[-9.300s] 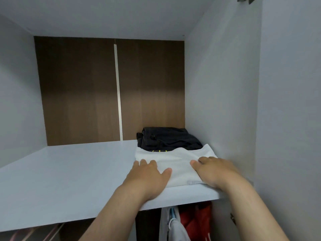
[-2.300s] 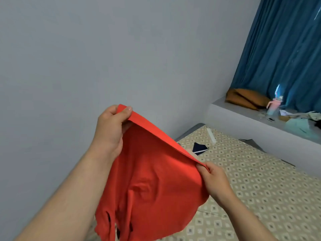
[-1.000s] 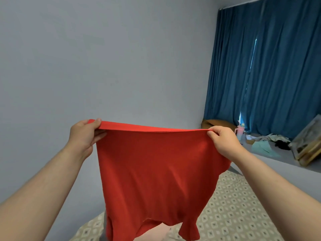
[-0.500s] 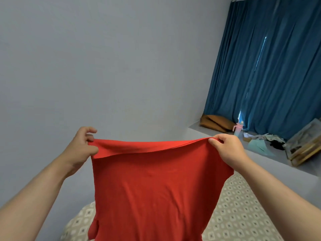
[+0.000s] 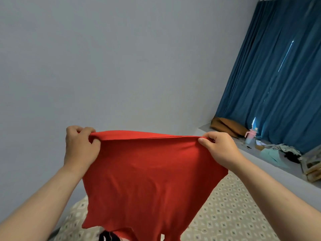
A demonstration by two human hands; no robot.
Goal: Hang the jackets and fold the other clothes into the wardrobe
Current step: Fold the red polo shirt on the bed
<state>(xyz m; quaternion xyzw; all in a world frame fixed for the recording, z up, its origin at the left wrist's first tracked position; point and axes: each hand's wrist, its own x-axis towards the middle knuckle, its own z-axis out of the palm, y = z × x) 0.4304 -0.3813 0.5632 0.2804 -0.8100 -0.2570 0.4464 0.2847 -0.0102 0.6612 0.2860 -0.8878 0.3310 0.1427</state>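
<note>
A red T-shirt (image 5: 149, 181) hangs spread in the air in front of me, its upper edge stretched level between both hands. My left hand (image 5: 79, 146) grips the left corner of that edge with curled fingers. My right hand (image 5: 219, 147) pinches the right corner between thumb and fingers. The shirt's lower part drops past the bottom of the view, where a dark bit of cloth (image 5: 106, 236) shows. The wardrobe is out of view.
A bed with a patterned beige cover (image 5: 229, 216) lies below the shirt. A grey ledge (image 5: 271, 164) on the right carries a brown cushion (image 5: 227, 126), a pink cup (image 5: 251, 135), loose clothes and a box. Blue curtains (image 5: 281, 80) hang behind it.
Over the last second both hands came down a little with the shirt. The left hand took a fuller grip on its corner, and the upper edge is pulled straighter.
</note>
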